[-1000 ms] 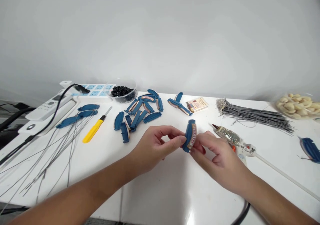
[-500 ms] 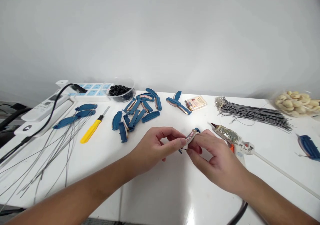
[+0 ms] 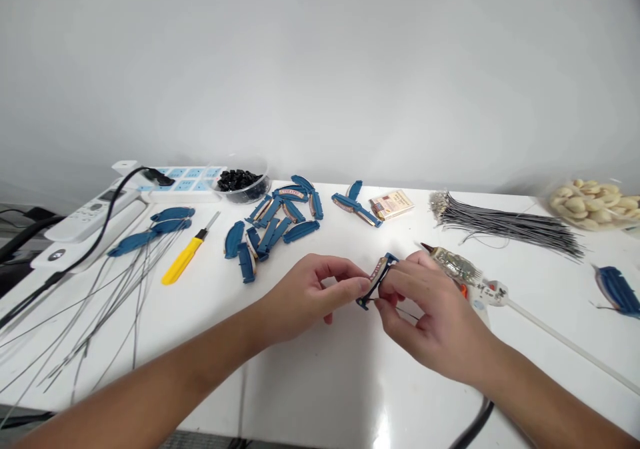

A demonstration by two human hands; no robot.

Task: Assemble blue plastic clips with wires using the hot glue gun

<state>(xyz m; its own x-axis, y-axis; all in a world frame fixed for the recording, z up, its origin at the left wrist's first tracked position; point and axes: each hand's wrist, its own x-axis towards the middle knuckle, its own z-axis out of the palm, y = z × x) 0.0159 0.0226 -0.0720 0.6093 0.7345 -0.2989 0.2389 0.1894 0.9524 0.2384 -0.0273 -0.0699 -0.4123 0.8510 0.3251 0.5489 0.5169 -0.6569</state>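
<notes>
Between my hands, above the white table, is a small curved blue piece (image 3: 376, 280) with a lettered front, tilted up to the right. My left hand (image 3: 320, 292) pinches its lower left end between thumb and fingers. My right hand (image 3: 425, 306) is closed at its right side, thumb and fingertips on a thin dark wire (image 3: 406, 313) that runs at the piece's lower end. The right fingers partly hide the piece. Just right of that hand lies a glue gun (image 3: 455, 266) with a dark nozzle and a white glue stick.
Blue pieces (image 3: 301, 231) lie heaped at centre back. Farther left are a yellow screwdriver (image 3: 181, 260), wired blue pieces (image 3: 131, 242), a power strip (image 3: 83, 219) and a tub of black bits (image 3: 240, 181). A wire bundle (image 3: 510, 228) and a bag of pale pieces (image 3: 593, 204) sit back right.
The blue piece has turned, so its dark inner side and lower end now show. More of the thin wire is visible beside my right fingers. Both hands have barely moved.
</notes>
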